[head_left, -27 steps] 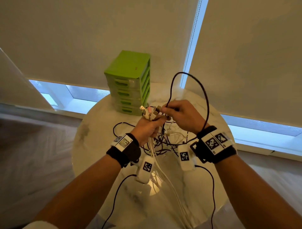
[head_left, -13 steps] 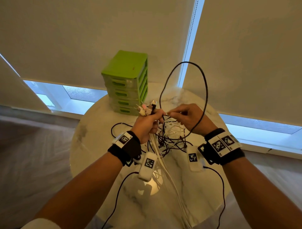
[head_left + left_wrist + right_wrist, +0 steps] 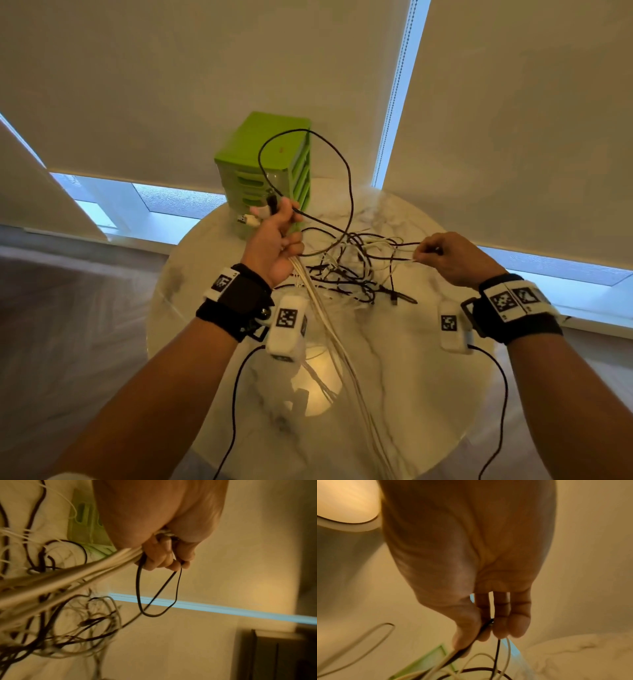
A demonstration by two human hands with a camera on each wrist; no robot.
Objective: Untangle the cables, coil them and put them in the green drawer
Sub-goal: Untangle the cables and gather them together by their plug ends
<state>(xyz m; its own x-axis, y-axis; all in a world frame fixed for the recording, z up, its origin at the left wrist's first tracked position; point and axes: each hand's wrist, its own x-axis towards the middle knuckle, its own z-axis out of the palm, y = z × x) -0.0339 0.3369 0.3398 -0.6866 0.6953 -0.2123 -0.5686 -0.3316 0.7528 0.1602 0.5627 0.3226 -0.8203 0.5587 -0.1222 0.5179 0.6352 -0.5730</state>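
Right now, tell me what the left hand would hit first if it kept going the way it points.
Probably the green drawer unit: the left hand, gripping a bundle of cables, points up and away toward it. Depth is unclear, so the gap cannot be judged.

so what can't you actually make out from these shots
- How many cables the left hand grips: fingers cover them in the head view, and the left wrist view is blurred.
- Which strands the right hand pinches: motion blur in the right wrist view, too thin in the head view.
- Where the white cables end: cut off at the bottom edge.
- The green drawer unit: its lowest drawers are hidden by the left hand.
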